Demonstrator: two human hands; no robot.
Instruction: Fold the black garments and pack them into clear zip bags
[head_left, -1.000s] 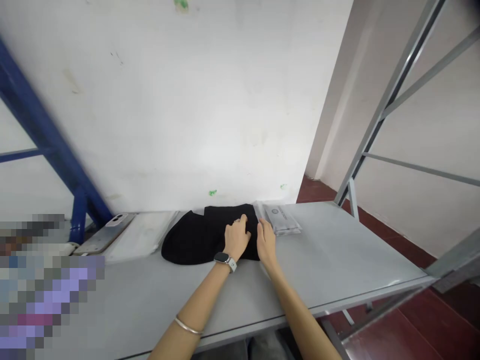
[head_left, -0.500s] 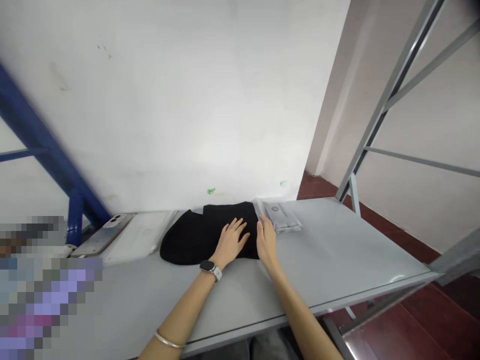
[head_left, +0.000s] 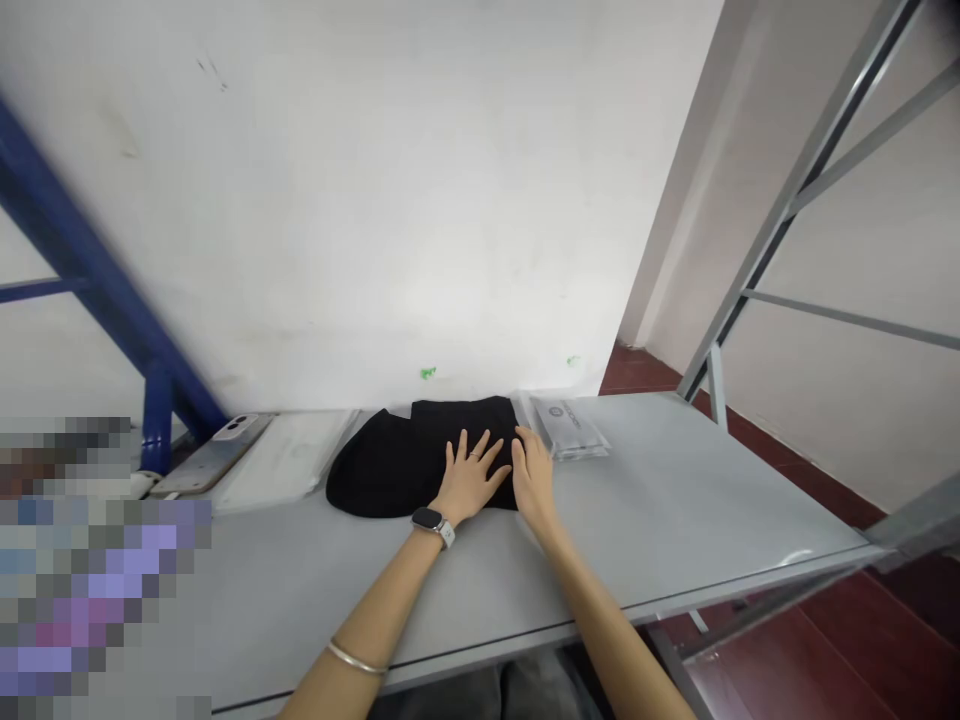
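Note:
A black folded cloth piece (head_left: 382, 465) lies flat on the grey table, with a rounded left end and a squarer right part. My left hand (head_left: 469, 485) rests palm down on its right part, fingers spread. My right hand (head_left: 534, 478) is at the cloth's right edge, its fingers stretched out; the fingertips touch the edge. Whether any cloth is under them is hidden. Just beyond my right hand lies a small stack of frosted plastic bags (head_left: 566, 428) with a dark printed logo.
Clear plastic bags or sheets (head_left: 289, 455) and a phone (head_left: 217, 455) lie left on the table (head_left: 675, 500). A white panel (head_left: 420, 200) stands along the back. A blue metal post (head_left: 97, 270) rises at left, a grey metal frame (head_left: 750, 260) at right. The far left is pixelated.
My left hand has gone from a bent, pointing shape to spread flat on the cloth. My right hand stays at the cloth's right edge. The view has shifted slightly; the cloth lies the same.

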